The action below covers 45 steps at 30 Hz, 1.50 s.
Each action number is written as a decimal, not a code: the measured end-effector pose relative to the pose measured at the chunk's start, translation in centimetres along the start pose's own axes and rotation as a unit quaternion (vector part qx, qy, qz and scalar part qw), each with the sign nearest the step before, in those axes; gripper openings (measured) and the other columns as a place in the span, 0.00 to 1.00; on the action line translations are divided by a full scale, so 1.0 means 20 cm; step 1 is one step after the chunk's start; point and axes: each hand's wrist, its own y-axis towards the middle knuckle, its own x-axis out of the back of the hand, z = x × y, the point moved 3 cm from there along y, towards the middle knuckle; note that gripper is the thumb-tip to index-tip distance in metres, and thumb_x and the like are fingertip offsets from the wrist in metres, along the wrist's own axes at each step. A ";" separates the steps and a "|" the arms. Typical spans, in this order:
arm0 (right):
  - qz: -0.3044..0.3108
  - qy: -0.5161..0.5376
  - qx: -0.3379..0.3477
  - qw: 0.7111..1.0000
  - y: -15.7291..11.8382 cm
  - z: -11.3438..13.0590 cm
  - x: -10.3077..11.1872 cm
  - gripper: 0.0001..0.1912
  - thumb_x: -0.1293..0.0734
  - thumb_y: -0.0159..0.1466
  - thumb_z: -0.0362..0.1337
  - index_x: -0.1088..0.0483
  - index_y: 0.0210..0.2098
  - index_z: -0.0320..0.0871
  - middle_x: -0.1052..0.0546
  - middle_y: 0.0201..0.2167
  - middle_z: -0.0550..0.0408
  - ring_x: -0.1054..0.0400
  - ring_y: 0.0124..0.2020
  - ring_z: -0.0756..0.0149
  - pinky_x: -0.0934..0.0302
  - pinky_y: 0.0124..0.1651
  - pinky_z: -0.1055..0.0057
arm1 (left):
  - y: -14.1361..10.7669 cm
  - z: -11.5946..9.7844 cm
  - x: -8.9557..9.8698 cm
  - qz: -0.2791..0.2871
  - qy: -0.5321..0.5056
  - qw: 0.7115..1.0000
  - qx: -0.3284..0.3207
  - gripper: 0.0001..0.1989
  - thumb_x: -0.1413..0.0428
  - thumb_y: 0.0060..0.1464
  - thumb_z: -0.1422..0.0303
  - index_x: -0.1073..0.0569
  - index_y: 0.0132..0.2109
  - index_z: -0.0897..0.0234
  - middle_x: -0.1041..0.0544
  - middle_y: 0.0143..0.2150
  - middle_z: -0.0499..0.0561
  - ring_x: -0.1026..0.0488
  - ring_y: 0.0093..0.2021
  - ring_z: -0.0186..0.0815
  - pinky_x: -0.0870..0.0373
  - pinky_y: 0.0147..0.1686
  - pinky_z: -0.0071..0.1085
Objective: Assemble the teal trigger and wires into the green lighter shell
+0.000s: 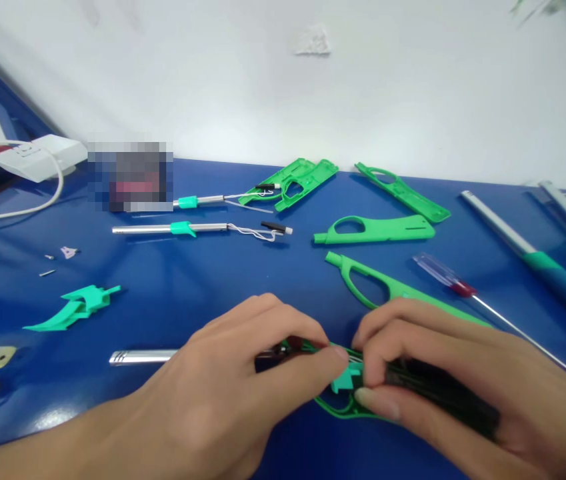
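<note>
Your left hand (237, 373) bends over the teal trigger (343, 381); I cannot tell if it pinches; your right hand (483, 360) pinches the green handle shell (350, 415), probably for steadiness.

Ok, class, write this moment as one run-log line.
left hand: at green lighter shell | right hand: holding same shell | turquoise trigger: between hands | screwdriver: on blue table

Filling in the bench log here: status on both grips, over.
Right grip holding green casing, left grip at it. Teal piece between them. Casing partly covered; another green shell just beyond right grip.
</note>
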 end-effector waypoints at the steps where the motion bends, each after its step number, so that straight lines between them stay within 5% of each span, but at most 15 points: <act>1: 0.006 0.013 -0.017 1.000 0.00 -0.01 -0.01 0.09 0.29 0.83 0.53 0.22 0.45 0.63 0.18 0.46 0.70 0.20 0.43 0.72 0.27 0.46 0.76 | 0.02 -0.01 0.00 0.003 0.009 1.000 0.003 0.18 0.41 0.75 0.75 0.17 0.64 0.52 0.14 0.53 0.49 0.19 0.46 0.35 0.19 0.46 0.26; 7: 0.034 0.055 -0.085 0.994 -0.01 -0.03 -0.03 0.12 0.29 0.83 0.57 0.21 0.44 0.63 0.17 0.46 0.70 0.21 0.45 0.69 0.27 0.48 0.72 | 0.08 -0.03 -0.01 0.009 0.026 1.000 0.015 0.16 0.36 0.75 0.65 0.16 0.66 0.50 0.14 0.55 0.52 0.18 0.50 0.39 0.16 0.49 0.29; 15: 0.042 0.073 -0.103 0.991 -0.03 -0.04 -0.02 0.16 0.30 0.82 0.59 0.22 0.43 0.59 0.17 0.45 0.64 0.22 0.43 0.65 0.28 0.45 0.67 | -0.04 -0.01 0.00 -0.001 -0.019 1.000 0.021 0.30 0.52 0.67 0.88 0.20 0.61 0.54 0.15 0.53 0.43 0.18 0.47 0.26 0.22 0.51 0.16; 25: 0.051 0.121 -0.145 0.981 0.00 0.02 0.00 0.18 0.30 0.81 0.56 0.23 0.38 0.55 0.16 0.39 0.62 0.21 0.39 0.64 0.29 0.40 0.69 | -0.06 -0.01 0.00 -0.008 -0.054 0.997 0.055 0.32 0.50 0.68 0.87 0.16 0.62 0.49 0.15 0.58 0.41 0.18 0.48 0.22 0.24 0.53 0.12; 30: 0.092 0.112 -0.118 0.982 0.04 -0.02 0.02 0.21 0.31 0.82 0.59 0.21 0.39 0.55 0.17 0.40 0.61 0.20 0.38 0.66 0.27 0.37 0.71 | -0.05 -0.02 0.02 -0.002 -0.021 0.999 0.049 0.30 0.50 0.70 0.86 0.16 0.61 0.48 0.15 0.56 0.40 0.21 0.40 0.21 0.24 0.53 0.11; 34: 0.143 0.111 -0.080 0.980 0.05 -0.04 0.04 0.18 0.31 0.84 0.57 0.20 0.42 0.57 0.16 0.45 0.62 0.19 0.42 0.68 0.24 0.43 0.74 | -0.05 -0.03 0.02 0.003 -0.022 0.998 0.054 0.25 0.48 0.74 0.83 0.17 0.60 0.48 0.14 0.55 0.39 0.18 0.44 0.21 0.25 0.52 0.09; 38: 0.122 0.136 -0.119 0.976 0.01 -0.05 0.01 0.19 0.33 0.85 0.60 0.22 0.43 0.58 0.19 0.47 0.63 0.22 0.46 0.67 0.25 0.50 0.73 | -0.01 -0.03 0.02 -0.010 -0.047 0.997 0.052 0.19 0.47 0.79 0.77 0.15 0.54 0.50 0.13 0.48 0.39 0.16 0.40 0.20 0.24 0.46 0.07; 43: 0.132 0.164 -0.160 0.965 -0.04 -0.06 -0.01 0.18 0.33 0.85 0.60 0.26 0.44 0.59 0.23 0.50 0.64 0.26 0.51 0.66 0.28 0.54 0.73 | 0.03 -0.04 0.02 -0.051 -0.076 0.993 0.080 0.12 0.39 0.77 0.70 0.11 0.45 0.52 0.12 0.39 0.38 0.21 0.27 0.19 0.31 0.25 0.06; 45: 0.137 0.166 -0.164 0.963 -0.05 -0.05 -0.01 0.17 0.34 0.85 0.60 0.25 0.45 0.60 0.23 0.50 0.64 0.26 0.51 0.66 0.27 0.55 0.74 | 0.01 -0.04 0.02 -0.049 -0.067 0.994 0.071 0.14 0.40 0.78 0.73 0.11 0.47 0.52 0.12 0.41 0.40 0.21 0.27 0.20 0.30 0.26 0.07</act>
